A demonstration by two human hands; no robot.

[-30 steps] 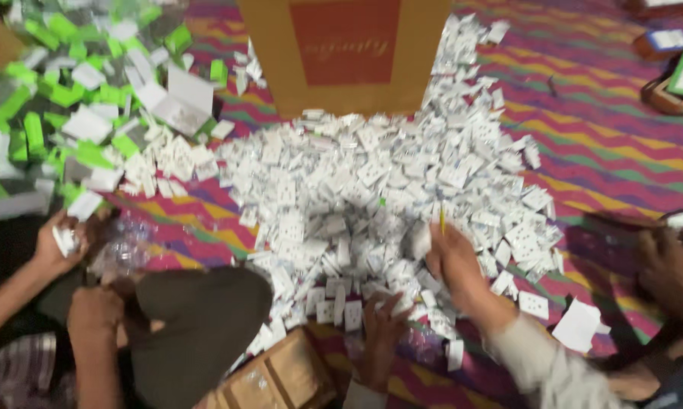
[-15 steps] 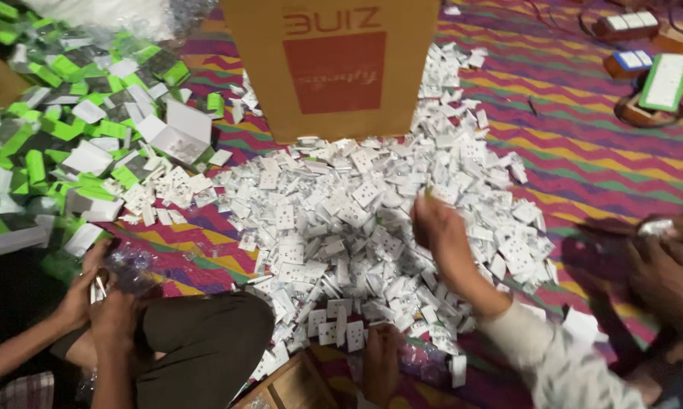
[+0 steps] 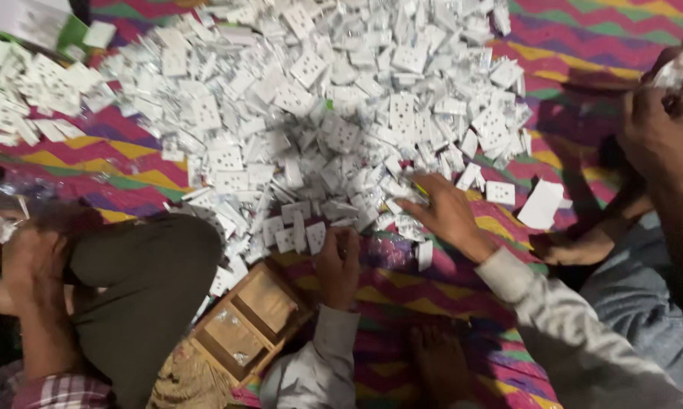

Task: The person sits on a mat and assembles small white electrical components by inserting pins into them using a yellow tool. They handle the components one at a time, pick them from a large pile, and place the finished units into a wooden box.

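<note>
The person's right hand [image 3: 443, 212], fingers spread loosely, rests on the near edge of a heap of small white packets [image 3: 341, 98]. The left hand [image 3: 337, 261] pinches one packet [image 3: 316, 236] just beside it. Reaching carelessly could scatter packets across the zigzag mat [image 3: 402, 291].
</note>
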